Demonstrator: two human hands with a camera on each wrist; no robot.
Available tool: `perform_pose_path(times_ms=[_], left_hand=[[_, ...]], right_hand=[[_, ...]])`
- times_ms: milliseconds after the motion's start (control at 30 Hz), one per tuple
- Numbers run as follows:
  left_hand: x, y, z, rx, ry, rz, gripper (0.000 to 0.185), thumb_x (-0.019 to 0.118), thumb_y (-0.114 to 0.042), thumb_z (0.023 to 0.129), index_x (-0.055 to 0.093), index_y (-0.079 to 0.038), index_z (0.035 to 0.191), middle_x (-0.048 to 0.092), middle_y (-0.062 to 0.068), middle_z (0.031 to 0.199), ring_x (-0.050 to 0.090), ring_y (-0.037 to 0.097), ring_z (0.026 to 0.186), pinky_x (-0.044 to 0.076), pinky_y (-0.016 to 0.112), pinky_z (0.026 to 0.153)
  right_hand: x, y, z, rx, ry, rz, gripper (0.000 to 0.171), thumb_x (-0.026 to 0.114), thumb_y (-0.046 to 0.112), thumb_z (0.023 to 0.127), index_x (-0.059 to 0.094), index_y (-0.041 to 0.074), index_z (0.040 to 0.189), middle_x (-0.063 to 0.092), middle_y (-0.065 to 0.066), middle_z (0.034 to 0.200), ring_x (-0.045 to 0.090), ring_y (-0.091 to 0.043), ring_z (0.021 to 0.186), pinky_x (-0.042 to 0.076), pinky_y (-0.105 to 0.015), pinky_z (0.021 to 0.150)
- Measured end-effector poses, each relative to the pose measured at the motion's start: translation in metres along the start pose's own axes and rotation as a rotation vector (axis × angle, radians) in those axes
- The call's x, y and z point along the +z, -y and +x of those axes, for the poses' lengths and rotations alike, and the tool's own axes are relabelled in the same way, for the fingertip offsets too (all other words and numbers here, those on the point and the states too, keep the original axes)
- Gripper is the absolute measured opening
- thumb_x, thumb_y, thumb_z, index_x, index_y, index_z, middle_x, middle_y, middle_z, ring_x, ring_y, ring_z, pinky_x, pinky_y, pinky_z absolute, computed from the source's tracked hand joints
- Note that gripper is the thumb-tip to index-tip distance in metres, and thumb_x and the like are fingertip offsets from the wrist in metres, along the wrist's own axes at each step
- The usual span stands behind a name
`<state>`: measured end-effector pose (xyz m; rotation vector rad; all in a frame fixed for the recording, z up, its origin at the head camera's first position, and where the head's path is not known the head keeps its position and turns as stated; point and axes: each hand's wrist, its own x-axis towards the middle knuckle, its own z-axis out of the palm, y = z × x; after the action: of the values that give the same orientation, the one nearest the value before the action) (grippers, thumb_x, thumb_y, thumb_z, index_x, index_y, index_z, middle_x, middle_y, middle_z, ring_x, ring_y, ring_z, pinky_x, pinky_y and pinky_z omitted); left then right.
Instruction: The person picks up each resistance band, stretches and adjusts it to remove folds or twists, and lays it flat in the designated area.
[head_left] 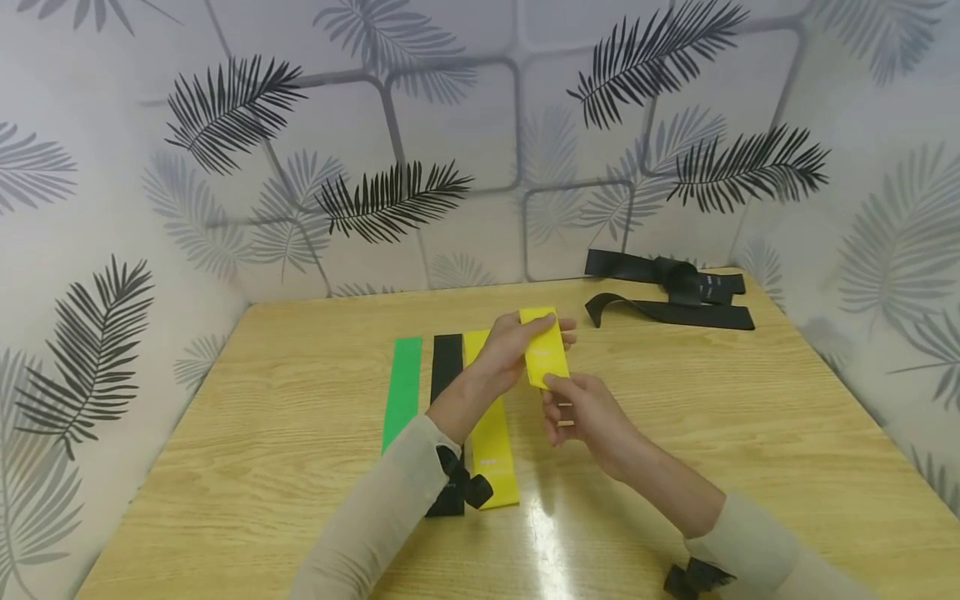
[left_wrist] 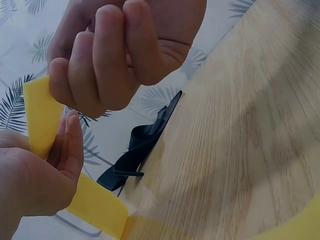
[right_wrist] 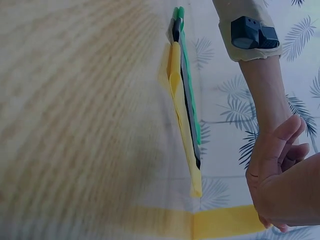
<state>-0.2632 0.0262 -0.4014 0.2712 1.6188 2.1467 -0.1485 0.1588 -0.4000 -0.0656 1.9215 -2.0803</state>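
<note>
Both hands hold one yellow resistance band above the table. My left hand grips its far end, thumb on top and fingertips showing past the right edge. At the near end, my right hand pinches the band between thumb and fingers. In the right wrist view, a yellow length of band runs from the hands down to the tabletop. Left of the hands lie a second yellow band, a black band and a green band, side by side. My left forearm partly covers them.
Several black strips, some curled, lie at the back right of the wooden table. A leaf-patterned wall stands behind the table and along both sides. Each wrist carries a small black camera.
</note>
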Motion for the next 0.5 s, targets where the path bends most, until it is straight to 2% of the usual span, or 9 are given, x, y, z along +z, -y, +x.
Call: perform_pose_path(times_ms=[167, 300, 500], left_hand=[[0.000, 0.003, 0.002, -0.017, -0.005, -0.015, 0.033, 0.059, -0.011, 0.107, 0.061, 0.009, 0.133, 0.072, 0.020, 0.125, 0.075, 0.029, 0.105, 0.058, 0.041, 0.096], [-0.002, 0.003, 0.002, -0.031, -0.022, -0.027, 0.034, 0.057, -0.013, 0.108, 0.059, 0.008, 0.135, 0.072, 0.020, 0.126, 0.074, 0.032, 0.110, 0.055, 0.045, 0.102], [-0.008, 0.003, 0.003, -0.052, -0.037, -0.028, 0.038, 0.051, -0.016, 0.111, 0.054, 0.006, 0.142, 0.070, 0.019, 0.130, 0.071, 0.033, 0.116, 0.055, 0.043, 0.102]], right_hand=[[0.001, -0.005, -0.009, 0.016, 0.009, -0.014, 0.031, 0.051, 0.028, 0.110, 0.055, 0.007, 0.087, 0.054, 0.000, 0.069, 0.057, -0.016, 0.057, 0.052, -0.029, 0.059], [0.002, -0.011, -0.018, 0.030, 0.056, -0.035, 0.032, 0.052, 0.029, 0.109, 0.057, 0.008, 0.085, 0.055, 0.001, 0.071, 0.057, -0.015, 0.060, 0.053, -0.029, 0.061], [0.002, -0.022, -0.031, 0.076, 0.127, -0.082, 0.033, 0.057, 0.029, 0.107, 0.060, 0.006, 0.083, 0.057, 0.000, 0.069, 0.057, -0.015, 0.060, 0.056, -0.028, 0.060]])
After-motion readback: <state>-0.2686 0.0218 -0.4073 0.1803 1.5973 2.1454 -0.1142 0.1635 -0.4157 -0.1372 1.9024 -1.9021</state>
